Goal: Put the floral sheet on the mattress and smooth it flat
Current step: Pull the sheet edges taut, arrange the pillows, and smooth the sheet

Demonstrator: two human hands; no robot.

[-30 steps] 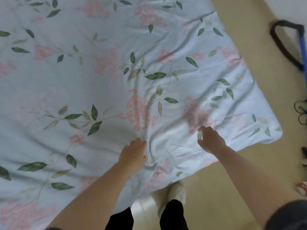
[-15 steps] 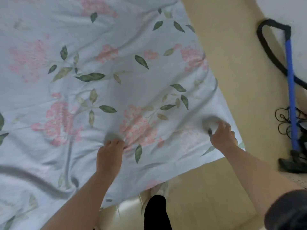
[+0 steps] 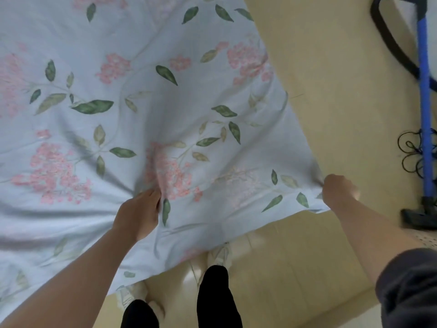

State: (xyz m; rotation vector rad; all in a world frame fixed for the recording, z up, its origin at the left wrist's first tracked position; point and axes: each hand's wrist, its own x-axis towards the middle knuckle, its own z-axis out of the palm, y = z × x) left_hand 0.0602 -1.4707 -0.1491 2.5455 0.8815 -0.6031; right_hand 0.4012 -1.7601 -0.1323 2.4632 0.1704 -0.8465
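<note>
Floral sheet (image 3: 165, 102): spread ahead, running away up-left; left hand (image 3: 139, 214) grips a bunched fold, right hand (image 3: 338, 192) grips its corner.

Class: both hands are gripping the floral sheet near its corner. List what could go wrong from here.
1. The left hand bunches the floral sheet into creases fanning from its grip; these may stay unless smoothed.
2. The sheet's edge hangs over the shoes, so a step could trap it.
3. The right hand holds only the corner; a hard tug might slip it free.
</note>
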